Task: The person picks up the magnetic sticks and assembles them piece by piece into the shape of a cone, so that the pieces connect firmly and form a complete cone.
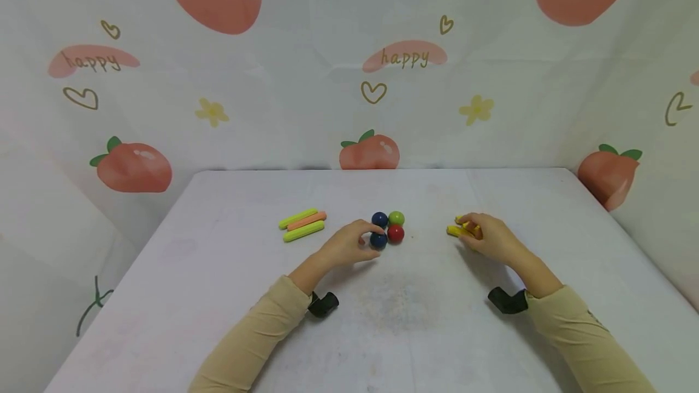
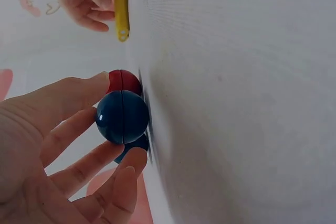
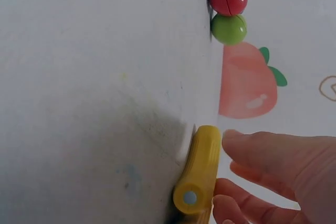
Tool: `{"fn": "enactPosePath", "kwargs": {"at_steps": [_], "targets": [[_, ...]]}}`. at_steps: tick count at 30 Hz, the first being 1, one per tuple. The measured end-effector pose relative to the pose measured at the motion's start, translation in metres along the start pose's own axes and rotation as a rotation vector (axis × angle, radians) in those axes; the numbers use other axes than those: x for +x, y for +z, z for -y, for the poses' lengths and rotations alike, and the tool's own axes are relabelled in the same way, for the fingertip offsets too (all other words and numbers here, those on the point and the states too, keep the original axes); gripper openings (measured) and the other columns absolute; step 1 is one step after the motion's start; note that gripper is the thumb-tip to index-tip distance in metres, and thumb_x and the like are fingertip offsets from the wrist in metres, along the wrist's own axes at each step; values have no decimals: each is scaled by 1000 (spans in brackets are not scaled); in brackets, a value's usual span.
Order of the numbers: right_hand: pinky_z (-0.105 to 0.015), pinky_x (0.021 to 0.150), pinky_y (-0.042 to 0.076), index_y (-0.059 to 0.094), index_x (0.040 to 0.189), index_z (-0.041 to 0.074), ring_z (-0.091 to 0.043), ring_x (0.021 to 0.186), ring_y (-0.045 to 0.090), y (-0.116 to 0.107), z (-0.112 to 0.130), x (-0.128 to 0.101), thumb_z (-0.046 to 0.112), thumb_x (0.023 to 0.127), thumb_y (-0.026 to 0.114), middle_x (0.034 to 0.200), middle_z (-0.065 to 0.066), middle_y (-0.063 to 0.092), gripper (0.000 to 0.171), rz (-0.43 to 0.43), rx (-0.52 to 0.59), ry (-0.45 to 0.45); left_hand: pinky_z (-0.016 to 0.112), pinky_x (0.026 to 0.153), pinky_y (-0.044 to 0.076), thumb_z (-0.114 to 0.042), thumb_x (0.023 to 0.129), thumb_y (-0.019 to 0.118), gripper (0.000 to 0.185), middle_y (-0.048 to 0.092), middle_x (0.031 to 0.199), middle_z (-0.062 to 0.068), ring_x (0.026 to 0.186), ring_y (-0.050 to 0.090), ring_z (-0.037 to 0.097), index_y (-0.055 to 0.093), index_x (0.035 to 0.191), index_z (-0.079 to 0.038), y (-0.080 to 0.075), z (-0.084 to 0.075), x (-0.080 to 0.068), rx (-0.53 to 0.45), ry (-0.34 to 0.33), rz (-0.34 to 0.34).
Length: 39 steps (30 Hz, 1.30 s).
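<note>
Hands both mid-pickup: left hand (image 1: 344, 246) pinches the near blue ball (image 1: 378, 240) of the four-ball cluster at counter (image 1: 218, 296) centre, right hand (image 1: 488, 238) curls onto yellow sticks (image 1: 455, 230) right of centre, nothing lifted or joined yet, three sticks (image 1: 302, 225) untouched at left.

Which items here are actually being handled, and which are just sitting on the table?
In hand:
- near blue ball, pinched by left hand
- yellow stick, under right hand

Lying about:
- far blue ball
- green ball
- red ball
- three sticks
</note>
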State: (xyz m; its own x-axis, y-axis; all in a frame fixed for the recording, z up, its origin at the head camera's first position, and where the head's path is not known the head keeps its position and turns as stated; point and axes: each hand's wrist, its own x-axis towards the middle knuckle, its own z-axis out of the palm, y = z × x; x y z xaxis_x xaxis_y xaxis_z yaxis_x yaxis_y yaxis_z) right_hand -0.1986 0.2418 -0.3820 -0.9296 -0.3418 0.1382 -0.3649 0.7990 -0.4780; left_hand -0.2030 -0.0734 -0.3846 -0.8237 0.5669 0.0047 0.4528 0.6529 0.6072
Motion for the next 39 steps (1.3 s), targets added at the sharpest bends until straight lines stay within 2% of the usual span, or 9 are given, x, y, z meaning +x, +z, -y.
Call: {"fn": "enactPosePath", "kwargs": {"at_steps": [6, 10, 14, 22, 27, 30, 34, 39], "targets": [[-28, 63, 42, 58, 108, -8, -22, 74, 52, 2, 1, 1, 5, 82, 67, 92, -23, 62, 31, 40, -3, 45, 24, 78, 49, -14, 82, 71, 37, 61, 117, 8, 86, 58, 17, 61, 118, -11, 2, -1, 4, 17, 2, 42], [-37, 68, 47, 58, 106, -9, -27, 80, 56, 3, 1, 2, 4, 80, 67, 92, -23, 62, 30, 49, -22, 63, 23, 76, 50, -14, 81, 72, 38, 62, 116, 8, 85, 58, 16, 61, 117, -11, 2, 0, 5, -2, -24, 79], [-44, 73, 48, 58, 104, -8, -30, 83, 58, 5, 1, 3, 3, 79, 68, 91, -22, 62, 29, 55, -29, 83, 23, 76, 50, -15, 81, 73, 38, 63, 114, 8, 86, 57, 15, 62, 117, -12, 2, 1, 4, -35, -34, 83], [-42, 70, 48, 59, 98, -7, -26, 77, 57, 6, 3, 3, 3, 78, 70, 85, -18, 62, 25, 50, -47, 85, 17, 71, 48, -15, 80, 73, 37, 64, 110, 9, 79, 58, 11, 62, 115, -11, 0, -1, -2, -132, -16, 76], [-44, 75, 51, 60, 101, -8, -31, 84, 61, 4, 10, 3, 4, 79, 68, 92, -23, 65, 26, 74, -40, 85, 14, 70, 47, -15, 80, 73, 37, 64, 108, 11, 74, 57, 7, 62, 115, -9, 1, -3, -8, -190, 14, 74], [-38, 72, 51, 61, 101, -7, -27, 80, 59, 3, 17, 3, 5, 80, 67, 93, -20, 65, 25, 93, -19, 63, 14, 70, 47, -15, 80, 72, 36, 64, 107, 12, 73, 56, 6, 62, 114, -9, 3, -4, -11, -217, 19, 71], [-24, 63, 44, 64, 98, -5, -15, 71, 52, 6, 30, 4, 4, 79, 68, 86, -12, 64, 22, 94, 29, -10, 13, 69, 47, -16, 81, 72, 36, 65, 106, 12, 73, 55, 6, 61, 114, -9, 5, -6, -14, -243, 17, 73], [-19, 63, 45, 66, 97, -1, -12, 72, 52, 15, 47, 2, 5, 78, 70, 85, -7, 64, 20, 123, 76, -61, 12, 70, 47, -16, 81, 72, 34, 65, 106, 12, 75, 57, 7, 61, 113, -9, 8, -9, -16, -262, 3, 92]]}}
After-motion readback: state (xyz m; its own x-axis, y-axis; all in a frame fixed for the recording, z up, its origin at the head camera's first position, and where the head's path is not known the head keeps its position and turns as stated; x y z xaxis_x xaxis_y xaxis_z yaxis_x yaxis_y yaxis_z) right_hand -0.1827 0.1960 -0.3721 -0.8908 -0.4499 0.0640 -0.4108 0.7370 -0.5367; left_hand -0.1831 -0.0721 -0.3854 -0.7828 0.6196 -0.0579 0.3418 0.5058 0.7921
